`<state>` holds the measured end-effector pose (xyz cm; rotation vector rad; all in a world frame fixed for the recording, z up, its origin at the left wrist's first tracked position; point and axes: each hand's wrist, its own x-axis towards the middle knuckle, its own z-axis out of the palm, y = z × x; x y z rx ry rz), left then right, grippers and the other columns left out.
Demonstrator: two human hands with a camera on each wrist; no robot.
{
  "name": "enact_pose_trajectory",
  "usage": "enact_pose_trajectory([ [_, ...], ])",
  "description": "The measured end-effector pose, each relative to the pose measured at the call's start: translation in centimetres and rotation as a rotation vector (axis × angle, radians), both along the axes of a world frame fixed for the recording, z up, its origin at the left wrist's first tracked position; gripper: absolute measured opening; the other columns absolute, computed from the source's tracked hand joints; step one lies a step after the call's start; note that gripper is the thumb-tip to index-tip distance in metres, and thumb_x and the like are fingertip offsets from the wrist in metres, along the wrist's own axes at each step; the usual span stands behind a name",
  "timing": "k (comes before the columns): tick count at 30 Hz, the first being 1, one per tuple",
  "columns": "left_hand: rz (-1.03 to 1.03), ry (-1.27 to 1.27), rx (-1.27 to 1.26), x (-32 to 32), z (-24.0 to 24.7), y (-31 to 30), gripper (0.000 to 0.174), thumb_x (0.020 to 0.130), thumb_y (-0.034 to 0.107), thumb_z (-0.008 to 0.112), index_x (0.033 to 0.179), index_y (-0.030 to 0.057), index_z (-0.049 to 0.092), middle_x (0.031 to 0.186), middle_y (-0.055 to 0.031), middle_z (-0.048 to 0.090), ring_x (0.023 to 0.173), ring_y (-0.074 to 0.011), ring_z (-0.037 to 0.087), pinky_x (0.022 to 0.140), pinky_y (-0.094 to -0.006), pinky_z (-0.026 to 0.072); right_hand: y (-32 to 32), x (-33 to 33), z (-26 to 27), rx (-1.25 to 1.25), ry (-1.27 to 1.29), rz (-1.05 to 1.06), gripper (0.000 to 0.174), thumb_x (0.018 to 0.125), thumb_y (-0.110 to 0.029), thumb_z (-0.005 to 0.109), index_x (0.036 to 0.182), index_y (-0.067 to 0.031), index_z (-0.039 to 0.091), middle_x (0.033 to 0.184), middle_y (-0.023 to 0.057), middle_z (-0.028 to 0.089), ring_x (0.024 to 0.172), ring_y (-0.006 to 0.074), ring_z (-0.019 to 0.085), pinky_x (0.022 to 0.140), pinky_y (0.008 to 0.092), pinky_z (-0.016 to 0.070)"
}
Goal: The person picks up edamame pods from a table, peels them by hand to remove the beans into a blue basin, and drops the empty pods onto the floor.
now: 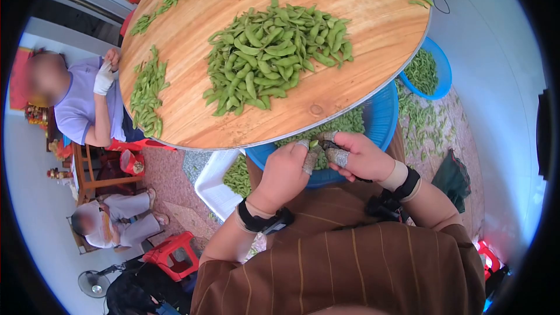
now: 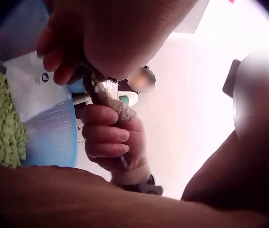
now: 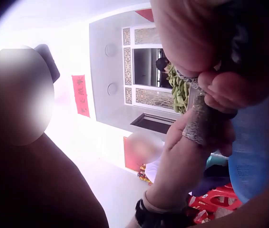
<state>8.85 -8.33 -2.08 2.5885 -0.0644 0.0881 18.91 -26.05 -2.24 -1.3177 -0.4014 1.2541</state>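
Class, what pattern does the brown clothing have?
The clothing has thin, pale stripes; the head view shows it best.

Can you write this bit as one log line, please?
left hand: pinching pod | right hand: pinching same pod | blue tub: below hands, beans inside | table: pod pile on top

Before me: round wooden table [image 1: 379, 41] | middle: large pile of green pods [image 1: 274, 52] | near edge: smaller pod heaps [image 1: 149, 94]

The brown garment [image 1: 350, 256] has thin, pale stripes and short sleeves. Black straps [image 1: 409, 183] carrying dark, boxy devices [image 1: 280, 220] circle both wrists, over beige bands [image 1: 396, 176]. Speckled grey coverings [image 1: 310, 160] sheathe fingers on the left hand [image 1: 281, 172] and right hand [image 1: 366, 157].
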Motion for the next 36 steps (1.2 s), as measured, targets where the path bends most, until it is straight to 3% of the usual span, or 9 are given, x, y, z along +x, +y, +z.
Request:
enact_pose_trajectory([
  [4, 0.08, 0.341, -0.764, -0.2, -0.9, 0.7, 0.017, 0.093, 0.014, 0.053, 0.097, -0.0022, 0.055, 0.086, -0.014, 0.062, 0.072, -0.0196, 0.059, 0.063, -0.033, 0.0488, -0.6, 0.0, -1.4, 0.046, 0.082, -0.008, 0.032, 0.093, -0.012, 0.046, 0.125, -0.0074, 0.05, 0.072, -0.0022, 0.051, 0.051, 0.0042, 0.044, 0.043, 0.0196, 0.0398],
  [6, 0.2, 0.687, -1.574, -0.1, -0.6, 1.0, 0.022, 0.099, 0.019, 0.046, 0.1, -0.0008, 0.055, 0.086, -0.0076, 0.061, 0.069, -0.0111, 0.055, 0.061, -0.0259, 0.0462, -1.1, 0.2, -1.6, 0.083, 0.17, -0.017, 0.033, 0.093, -0.012, 0.047, 0.125, -0.0073, 0.05, 0.072, -0.0019, 0.051, 0.051, 0.0043, 0.044, 0.043, 0.0196, 0.0396],
  [9, 0.226, 0.718, -1.621, -0.1, -1.2, 0.5, 0.02, 0.098, 0.017, 0.045, 0.101, 0.0001, 0.056, 0.085, -0.0058, 0.06, 0.068, -0.0106, 0.053, 0.062, -0.0236, 0.0454, -1.4, 0.5, -1.8, 0.108, 0.387, -0.019, 0.034, 0.094, -0.015, 0.048, 0.127, -0.0072, 0.048, 0.073, -0.0016, 0.051, 0.052, 0.004, 0.044, 0.043, 0.0198, 0.0386],
  [12, 0.156, 0.718, -1.259, 0.3, -0.9, 0.2, 0.017, 0.095, 0.01, 0.043, 0.102, -0.0003, 0.055, 0.084, -0.0055, 0.059, 0.069, -0.0103, 0.053, 0.065, -0.0248, 0.0459, -0.9, 0.3, -2.5, 0.005, -0.039, -0.078, 0.029, 0.092, -0.017, 0.054, 0.118, -0.0051, 0.053, 0.071, 0.0002, 0.049, 0.055, 0.0068, 0.047, 0.046, 0.0244, 0.0415],
  [14, 0.132, 0.687, -1.192, 0.3, -1.1, -0.4, 0.016, 0.092, 0.006, 0.042, 0.098, -0.0004, 0.056, 0.079, -0.0059, 0.058, 0.067, -0.0116, 0.053, 0.063, -0.026, 0.0463, -0.2, 0.7, -2.2, 0.026, -0.83, -0.082, 0.025, 0.084, -0.015, 0.061, 0.105, -0.0024, 0.057, 0.071, 0.0074, 0.054, 0.058, 0.0184, 0.056, 0.053, 0.0335, 0.0464],
  [20, 0.157, 0.54, -0.909, -0.1, -2.5, -0.3, 0.023, 0.083, -0.004, 0.038, 0.096, -0.0027, 0.056, 0.077, -0.0073, 0.057, 0.071, -0.0158, 0.057, 0.067, -0.0283, 0.0475, 0.6, 0.5, -3.9, -0.244, -1.283, -0.097, 0.029, 0.068, -0.012, 0.065, 0.093, -0.0005, 0.057, 0.077, 0.0187, 0.059, 0.073, 0.041, 0.059, 0.063, 0.043, 0.0483],
  [25, 0.236, 0.39, -0.865, -0.3, -3.0, -0.4, 0.027, 0.081, -0.007, 0.037, 0.098, -0.0032, 0.057, 0.081, -0.0085, 0.058, 0.077, -0.0158, 0.058, 0.071, -0.0294, 0.0473, -0.1, 0.6, -3.7, -0.149, -0.91, -0.132, 0.021, 0.076, -0.017, 0.066, 0.086, -0.0004, 0.059, 0.069, 0.0154, 0.059, 0.064, 0.0332, 0.059, 0.06, 0.0388, 0.0493],
  [31, 0.104, 0.056, -0.162, 0.2, -3.5, -1.1, 0.022, 0.086, -0.003, 0.041, 0.1, -0.0024, 0.058, 0.082, -0.009, 0.061, 0.073, -0.0192, 0.061, 0.067, -0.0324, 0.0504, 0.1, 1.0, -2.5, -0.214, -0.247, -0.074, 0.018, 0.086, -0.017, 0.064, 0.081, -0.0007, 0.058, 0.062, 0.0044, 0.056, 0.05, 0.0105, 0.053, 0.048, 0.0256, 0.0437],
  [36, 0.407, 0.54, -1.264, 0.9, -3.2, -0.4, 0.018, 0.093, 0.007, 0.044, 0.101, -0.0018, 0.058, 0.083, -0.0072, 0.062, 0.066, -0.017, 0.062, 0.059, -0.0273, 0.0506, -0.1, 0.9, -3.6, -0.045, -0.103, -0.09, 0.013, 0.086, -0.014, 0.063, 0.083, -0.0022, 0.058, 0.059, 0.001, 0.053, 0.047, 0.0081, 0.05, 0.043, 0.0233, 0.0392],
])
